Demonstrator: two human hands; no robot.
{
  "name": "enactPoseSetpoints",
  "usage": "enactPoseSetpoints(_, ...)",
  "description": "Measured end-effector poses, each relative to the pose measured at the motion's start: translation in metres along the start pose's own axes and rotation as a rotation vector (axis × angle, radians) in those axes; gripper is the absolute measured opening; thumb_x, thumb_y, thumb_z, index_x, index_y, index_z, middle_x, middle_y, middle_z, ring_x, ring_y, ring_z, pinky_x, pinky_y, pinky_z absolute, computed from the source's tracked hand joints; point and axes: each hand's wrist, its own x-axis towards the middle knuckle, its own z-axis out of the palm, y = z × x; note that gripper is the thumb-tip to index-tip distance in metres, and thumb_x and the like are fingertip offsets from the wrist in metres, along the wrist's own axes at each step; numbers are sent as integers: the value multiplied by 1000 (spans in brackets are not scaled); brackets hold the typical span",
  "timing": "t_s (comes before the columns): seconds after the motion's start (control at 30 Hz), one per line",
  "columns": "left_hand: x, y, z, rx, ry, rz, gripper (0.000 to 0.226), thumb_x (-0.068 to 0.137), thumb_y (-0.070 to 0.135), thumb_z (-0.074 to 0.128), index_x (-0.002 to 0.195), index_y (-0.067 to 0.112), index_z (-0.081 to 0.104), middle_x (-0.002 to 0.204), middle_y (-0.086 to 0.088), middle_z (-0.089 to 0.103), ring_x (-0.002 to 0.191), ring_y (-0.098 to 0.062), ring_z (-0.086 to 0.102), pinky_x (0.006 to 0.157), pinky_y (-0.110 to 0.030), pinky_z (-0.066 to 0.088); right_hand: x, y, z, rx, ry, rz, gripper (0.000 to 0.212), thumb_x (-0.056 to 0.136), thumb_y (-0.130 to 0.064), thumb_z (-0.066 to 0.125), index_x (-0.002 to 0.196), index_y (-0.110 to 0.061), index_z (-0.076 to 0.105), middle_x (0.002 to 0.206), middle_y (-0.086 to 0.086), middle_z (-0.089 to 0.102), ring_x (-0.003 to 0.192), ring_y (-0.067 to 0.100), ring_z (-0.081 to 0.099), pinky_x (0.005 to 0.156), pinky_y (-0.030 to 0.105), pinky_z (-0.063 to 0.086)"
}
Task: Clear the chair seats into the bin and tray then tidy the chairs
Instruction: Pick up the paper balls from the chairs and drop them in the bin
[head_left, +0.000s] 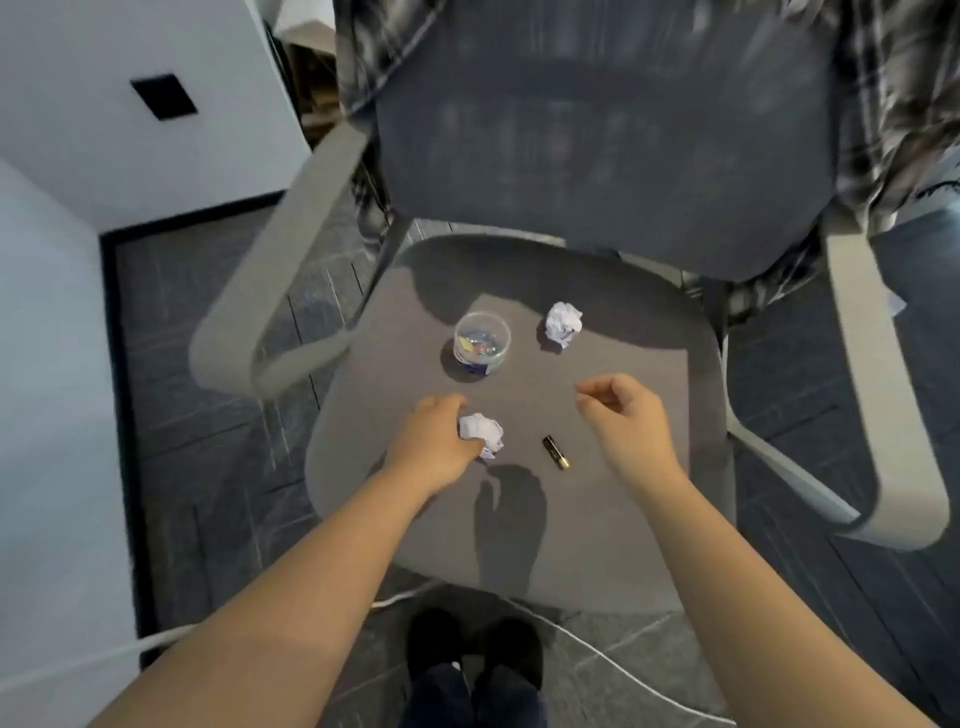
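Observation:
A grey office chair seat (597, 493) fills the middle of the view. On it lie a crumpled white paper ball (563, 323) at the back right, a small clear round tub of coloured clips (481, 343) at the back left, and a black battery with a gold end (555, 452) near the front. My left hand (434, 441) curls around a second crumpled paper ball (482, 434) at the seat's front left, fingers touching it. Just right of the battery, my right hand (626, 418) hovers above the seat, fingers loosely bent and holding nothing.
The chair has a dark mesh backrest (602, 140) and two light grey armrests, one at the left (270, 291) and one at the right (883, 395). A plaid cloth (893, 93) hangs behind the backrest. A white wall (47, 364) stands left. A white cable (597, 644) crosses the dark floor.

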Motion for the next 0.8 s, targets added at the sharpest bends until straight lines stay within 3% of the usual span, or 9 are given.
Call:
enactPoseSetpoints(0.27, 53, -15, 47, 66, -43, -7, 63, 79, 26, 66, 135, 18, 40, 137, -14, 37, 124, -33, 39, 104, -38, 36, 41, 50, 22, 24, 28, 62, 13, 87, -1, 51, 86, -13, 56, 68, -9, 49, 63, 2, 45, 51, 1, 36)
enactPoseSetpoints(0.4, 62, -17, 53, 156, -21, 34, 48, 80, 24, 63, 125, 14, 51, 130, -14, 44, 120, -32, 38, 99, -33, 34, 56, 58, 29, 34, 29, 100, 11, 88, -3, 51, 89, -12, 57, 69, -9, 49, 64, 2, 46, 55, 2, 38)
enactPoseSetpoints(0.5, 66, -9, 44, 16, 49, 85, 38, 76, 23, 68, 112, 11, 59, 117, -13, 55, 109, -30, 50, 87, -30, 39, 71, 56, 34, 33, 48, 98, 16, 87, -3, 51, 100, -4, 61, 72, -9, 50, 69, 8, 48, 63, 12, 39)
enactPoseSetpoints(0.63, 72, 21, 20, -193, 138, 211, 34, 75, 22, 71, 106, 12, 61, 110, -6, 59, 88, -14, 51, 68, -15, 32, 100, 44, 36, -41, 93, 51, 30, 86, -5, 52, 117, -7, 54, 117, 5, 56, 101, 18, 51, 79, 21, 39)
enactPoseSetpoints(0.7, 79, 35, 8, -235, 199, 248, 36, 75, 23, 71, 107, 11, 61, 110, -7, 62, 89, -15, 54, 72, -17, 35, 117, 41, 37, -111, 113, -26, 40, 85, -3, 53, 124, -7, 50, 131, 9, 50, 120, 22, 47, 91, 20, 35)
enactPoseSetpoints(0.8, 95, 45, -4, -245, 284, 268, 39, 75, 21, 70, 111, 9, 59, 113, -11, 61, 98, -20, 56, 73, -14, 33, 143, 38, 39, -217, 116, -135, 50, 84, 0, 54, 132, -6, 45, 141, 13, 42, 131, 26, 37, 100, 17, 26)
